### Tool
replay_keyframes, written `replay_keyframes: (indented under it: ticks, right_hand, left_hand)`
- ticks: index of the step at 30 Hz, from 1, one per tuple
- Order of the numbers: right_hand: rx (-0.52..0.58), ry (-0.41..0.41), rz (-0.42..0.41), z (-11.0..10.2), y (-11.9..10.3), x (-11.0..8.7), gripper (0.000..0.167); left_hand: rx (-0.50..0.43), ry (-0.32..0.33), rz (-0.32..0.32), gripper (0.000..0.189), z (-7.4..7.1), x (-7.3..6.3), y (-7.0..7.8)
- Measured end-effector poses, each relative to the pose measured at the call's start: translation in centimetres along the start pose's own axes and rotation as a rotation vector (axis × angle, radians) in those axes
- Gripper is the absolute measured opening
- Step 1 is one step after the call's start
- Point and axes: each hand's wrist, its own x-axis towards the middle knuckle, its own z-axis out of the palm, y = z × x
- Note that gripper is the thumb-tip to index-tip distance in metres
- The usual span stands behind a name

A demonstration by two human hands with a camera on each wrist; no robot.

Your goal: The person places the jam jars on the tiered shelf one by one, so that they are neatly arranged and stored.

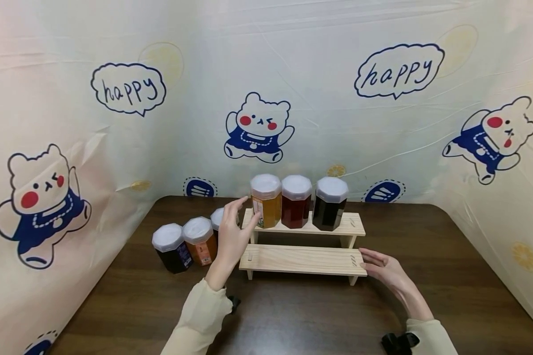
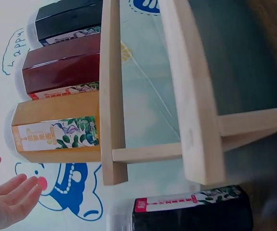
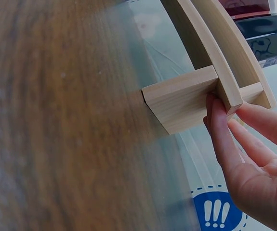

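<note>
A two-step wooden stand has three jars along its upper step: an amber jar, a dark red jar and a black jar, all with white lids. My left hand is beside the amber jar with its fingers spread; the left wrist view shows a gap between hand and jar. At the lower step's right end, my right hand grips the board's corner between thumb and fingers. The amber jar's floral label shows in the left wrist view.
Left of the stand are three more white-lidded jars: a black jar, an orange-brown jar and a dark one partly hidden by my left hand. The brown table ends at a printed curtain behind.
</note>
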Motion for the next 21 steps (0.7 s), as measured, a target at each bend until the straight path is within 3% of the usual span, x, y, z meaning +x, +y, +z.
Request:
replay_keyframes:
  ticks: [6,21]
  right_hand:
    - [-0.003,0.002,-0.001,0.0,0.0,0.0,0.060]
    - [0.041,-0.004,-0.012,-0.1,0.2,0.2,0.062]
  left_hand:
    - [0.053,-0.015,-0.024,0.044,-1.0,-1.1,-0.4]
    - [0.183,-0.011,-0.011,0.041,-4.5,-2.6,-2.2]
